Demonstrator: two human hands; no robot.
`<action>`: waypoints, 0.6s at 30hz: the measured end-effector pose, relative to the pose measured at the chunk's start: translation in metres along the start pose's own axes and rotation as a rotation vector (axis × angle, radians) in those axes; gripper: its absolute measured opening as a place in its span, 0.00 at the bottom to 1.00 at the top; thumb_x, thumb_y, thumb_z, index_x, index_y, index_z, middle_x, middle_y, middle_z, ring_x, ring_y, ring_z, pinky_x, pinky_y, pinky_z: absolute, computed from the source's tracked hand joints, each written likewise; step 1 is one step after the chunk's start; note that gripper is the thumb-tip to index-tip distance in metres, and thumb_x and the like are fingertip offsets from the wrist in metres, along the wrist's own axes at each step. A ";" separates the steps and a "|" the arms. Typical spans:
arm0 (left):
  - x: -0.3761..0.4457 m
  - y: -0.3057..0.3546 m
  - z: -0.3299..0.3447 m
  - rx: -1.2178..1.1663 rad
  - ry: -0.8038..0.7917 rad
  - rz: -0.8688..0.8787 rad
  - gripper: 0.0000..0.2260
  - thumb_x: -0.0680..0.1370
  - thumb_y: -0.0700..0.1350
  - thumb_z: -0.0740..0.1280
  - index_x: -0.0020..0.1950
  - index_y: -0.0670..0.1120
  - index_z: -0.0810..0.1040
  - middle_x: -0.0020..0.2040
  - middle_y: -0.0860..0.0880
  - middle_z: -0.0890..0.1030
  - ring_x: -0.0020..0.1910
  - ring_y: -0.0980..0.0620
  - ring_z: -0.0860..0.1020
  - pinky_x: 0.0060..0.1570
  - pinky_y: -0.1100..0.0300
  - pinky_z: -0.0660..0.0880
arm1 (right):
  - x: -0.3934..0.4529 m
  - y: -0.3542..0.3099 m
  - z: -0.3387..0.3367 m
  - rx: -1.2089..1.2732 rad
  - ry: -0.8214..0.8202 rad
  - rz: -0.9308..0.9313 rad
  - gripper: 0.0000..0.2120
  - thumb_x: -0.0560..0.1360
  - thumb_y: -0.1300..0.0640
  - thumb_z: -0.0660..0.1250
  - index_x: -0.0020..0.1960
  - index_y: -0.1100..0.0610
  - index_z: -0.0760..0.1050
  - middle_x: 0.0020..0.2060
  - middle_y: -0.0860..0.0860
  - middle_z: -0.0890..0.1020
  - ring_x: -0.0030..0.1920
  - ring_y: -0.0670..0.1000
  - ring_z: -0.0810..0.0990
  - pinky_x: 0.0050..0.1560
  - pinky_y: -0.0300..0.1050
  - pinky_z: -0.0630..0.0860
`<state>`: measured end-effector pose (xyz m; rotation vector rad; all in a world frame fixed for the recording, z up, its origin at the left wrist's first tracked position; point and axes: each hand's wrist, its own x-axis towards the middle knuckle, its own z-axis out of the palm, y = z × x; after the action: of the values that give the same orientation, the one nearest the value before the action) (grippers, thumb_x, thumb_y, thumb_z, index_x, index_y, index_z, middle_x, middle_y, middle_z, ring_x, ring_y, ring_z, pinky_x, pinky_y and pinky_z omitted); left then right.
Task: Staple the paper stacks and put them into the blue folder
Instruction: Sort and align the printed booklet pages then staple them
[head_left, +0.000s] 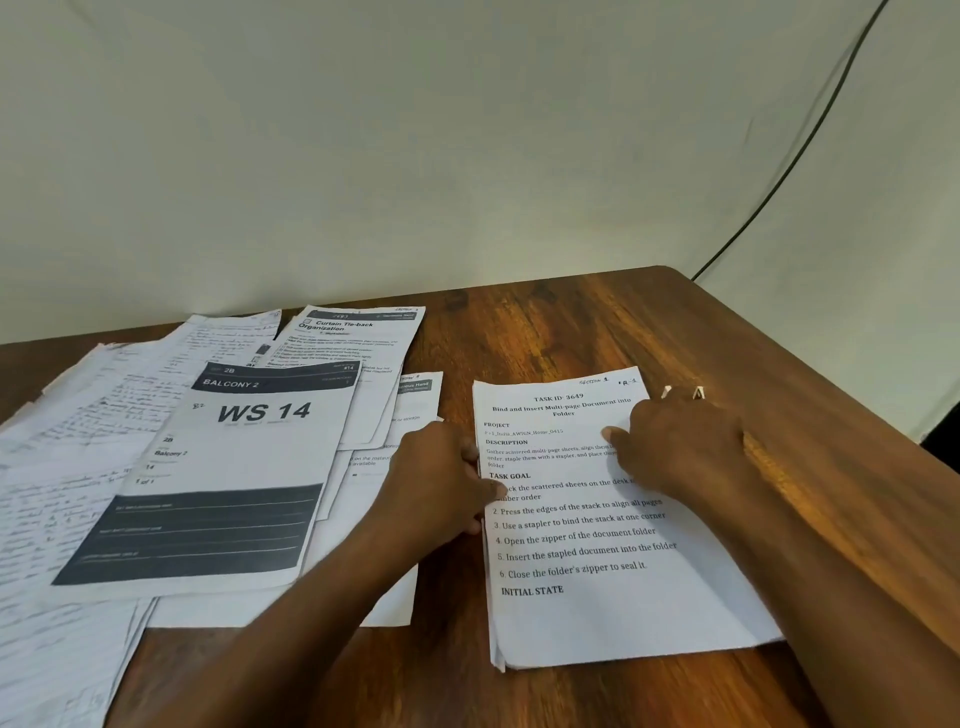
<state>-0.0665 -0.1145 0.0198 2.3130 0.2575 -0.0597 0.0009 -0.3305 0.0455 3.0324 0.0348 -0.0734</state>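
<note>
A squared paper stack (597, 597) headed "TASK ID 3649" lies on the wooden table (571, 322), right of centre. My left hand (441, 483) presses against the stack's left edge, thumb on the top sheet. My right hand (680, 447) rests flat on the stack's upper right part, fingers spread across the page. To the left lie loose sheets: a "WS 14" page (234, 467), a "Curtain Tie-back" page (358, 338) and handwritten pages (67, 467). No stapler or blue folder is in view.
Two small white bits (683, 392) lie on the table just beyond my right hand. A dark cable (800, 150) runs down the wall to the table's far right corner. The table's right edge slants close by my right forearm.
</note>
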 end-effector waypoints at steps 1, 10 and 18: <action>0.000 0.000 0.001 -0.009 0.011 -0.003 0.07 0.76 0.42 0.79 0.45 0.51 0.83 0.32 0.56 0.84 0.28 0.54 0.85 0.29 0.64 0.78 | -0.001 -0.001 0.000 0.002 0.005 0.000 0.25 0.84 0.37 0.56 0.69 0.53 0.75 0.72 0.57 0.73 0.72 0.59 0.72 0.62 0.57 0.74; -0.002 -0.004 0.007 0.162 0.102 0.076 0.12 0.74 0.49 0.80 0.55 0.48 0.87 0.47 0.53 0.88 0.38 0.56 0.83 0.37 0.71 0.73 | 0.005 -0.007 0.011 0.006 0.053 0.009 0.24 0.84 0.39 0.57 0.66 0.55 0.77 0.68 0.58 0.73 0.68 0.61 0.74 0.61 0.59 0.78; -0.004 -0.012 -0.008 0.384 0.234 0.089 0.13 0.76 0.57 0.76 0.40 0.51 0.80 0.40 0.56 0.83 0.40 0.55 0.81 0.34 0.70 0.64 | 0.008 -0.020 0.028 -0.032 0.263 -0.150 0.12 0.78 0.51 0.67 0.57 0.57 0.77 0.58 0.58 0.78 0.59 0.61 0.78 0.48 0.54 0.75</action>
<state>-0.0729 -0.1015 0.0177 2.7134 0.2799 0.2265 0.0071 -0.3130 0.0151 2.9804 0.2812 0.3105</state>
